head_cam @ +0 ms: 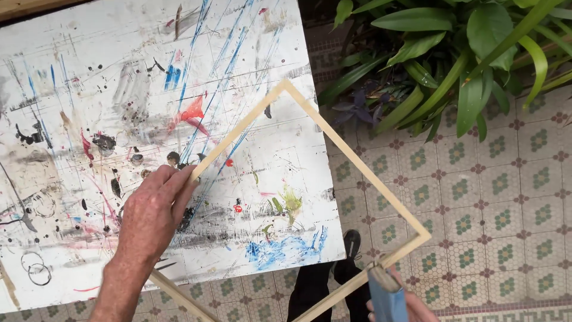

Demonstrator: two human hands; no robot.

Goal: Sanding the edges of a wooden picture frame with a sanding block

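Two hands on one thin wooden frame [357,173], and it's held tipped like a diamond. Nearest, at the bottom edge of the view, the right hand [411,307] is only partly in shot, with a blue-grey block [386,295], maybe a sanding block, pressed at the frame's lower right side near its corner; how tightly those fingers close I cannot tell. To work that rail well, I'd judge the block wants to run flat along the wood while the other hand stops the frame twisting. Further up, the left hand [152,214] is closed in a pinch on the frame's left corner, thumb and fingers wrapped over it, above the paint-spattered white table [89,89]. Half the frame overhangs the table's right edge, out over the patterned tile floor [506,197]. Beyond, leafy green plants [453,53].
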